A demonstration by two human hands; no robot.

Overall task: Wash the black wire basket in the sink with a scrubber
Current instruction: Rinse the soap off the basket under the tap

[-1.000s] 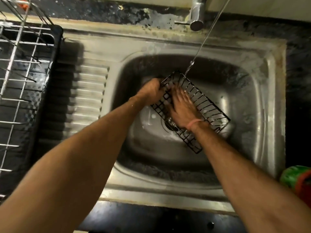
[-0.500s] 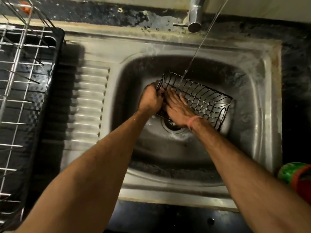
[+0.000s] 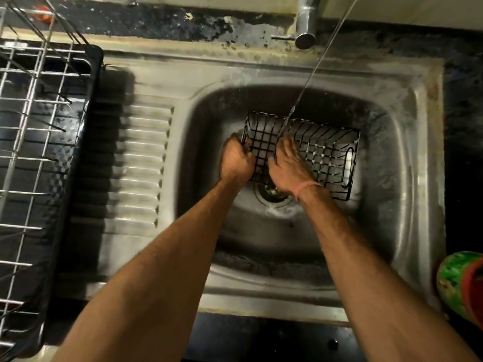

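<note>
I have the black wire basket (image 3: pixel 321 155) down in the sink (image 3: pixel 407 158), lying over the drain (image 3: pixel 271 195) with its open side turned up toward me. My left hand (image 3: pixel 236 159) curls round its left end and grips the rim there; my right hand (image 3: pixel 288 165) lies inside the basket near that same end, fingers spread and fairly straight against the mesh — whether a scrubber sits under the palm I cannot tell. A thin stream of water (image 3: pixel 311 74) slants down from the tap (image 3: pixel 307 22) and strikes the wires just beyond my right fingertips.

The basket is one oblong tray of thin black wire in a grid, with a slotted handle at its right end. The sink is dull, stained steel, one rounded basin with a ribbed drainboard (image 3: pixel 141 163) on its left. Farther left stands one wire dish rack (image 3: pixel 28 121) in a black tray. A pink band (image 3: pixel 304 188) circles my right wrist. At the near right edge sits a green-and-red rounded container (image 3: pixel 454 286).
</note>
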